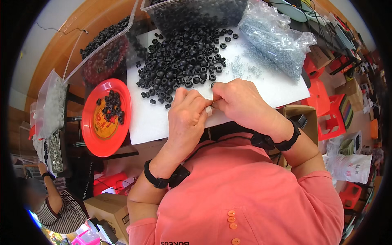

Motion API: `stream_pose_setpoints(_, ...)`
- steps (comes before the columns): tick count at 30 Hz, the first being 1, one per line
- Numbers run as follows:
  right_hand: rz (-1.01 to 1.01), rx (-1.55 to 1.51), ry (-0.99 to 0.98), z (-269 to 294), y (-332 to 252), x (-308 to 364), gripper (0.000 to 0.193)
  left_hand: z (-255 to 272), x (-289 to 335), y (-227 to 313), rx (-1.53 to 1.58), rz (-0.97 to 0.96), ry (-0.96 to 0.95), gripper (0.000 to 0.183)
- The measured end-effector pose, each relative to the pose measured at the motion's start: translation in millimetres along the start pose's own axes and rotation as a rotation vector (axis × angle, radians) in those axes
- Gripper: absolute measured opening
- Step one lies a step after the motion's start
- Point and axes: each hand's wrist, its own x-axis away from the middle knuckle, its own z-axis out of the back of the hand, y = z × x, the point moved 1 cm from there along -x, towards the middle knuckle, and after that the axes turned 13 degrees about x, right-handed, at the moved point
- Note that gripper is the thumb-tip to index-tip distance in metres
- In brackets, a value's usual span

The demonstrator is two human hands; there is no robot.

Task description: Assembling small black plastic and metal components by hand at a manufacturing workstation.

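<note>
My left hand (185,114) and my right hand (241,98) meet over the near edge of a white board (149,124). Both are closed, fingertips pinched together. Whatever they hold is too small and covered to make out. A pale wrap (208,110) shows at a left finger. Just beyond the fingers spreads a heap of small round black pieces (179,61) with holes. To its right, tiny silvery pieces (245,70), like little springs, lie scattered beside a clear plastic bag (277,45) full of them.
At left, a red plate (90,136) carries several black pieces (113,105). Clear tubs (106,53) of black pieces stand at the far side. A co-worker in a striped shirt (63,210) is at lower left. Red stools (318,98) and a cardboard box (304,112) stand at right.
</note>
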Motion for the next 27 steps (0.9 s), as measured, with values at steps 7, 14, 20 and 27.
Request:
stream_pose_setpoints(7,0.025,0.032,-0.082,-1,5,-10,0.009,1,-7,-3,-0.044,-0.014,-0.049,0.012)
stream_pose_setpoints(14,0.07,-0.129,-0.144,-5,13,-16,0.01,-1,-8,-4,-0.08,-0.05,-0.044,0.017)
stream_pose_setpoints(20,0.113,0.028,-0.014,-6,8,-9,0.008,-1,-5,-6,-0.06,-0.033,-0.054,0.016)
stream_pose_setpoints(27,0.015,-0.262,0.165,-7,19,11,0.004,18,0,3,-0.077,-0.077,0.034,0.017)
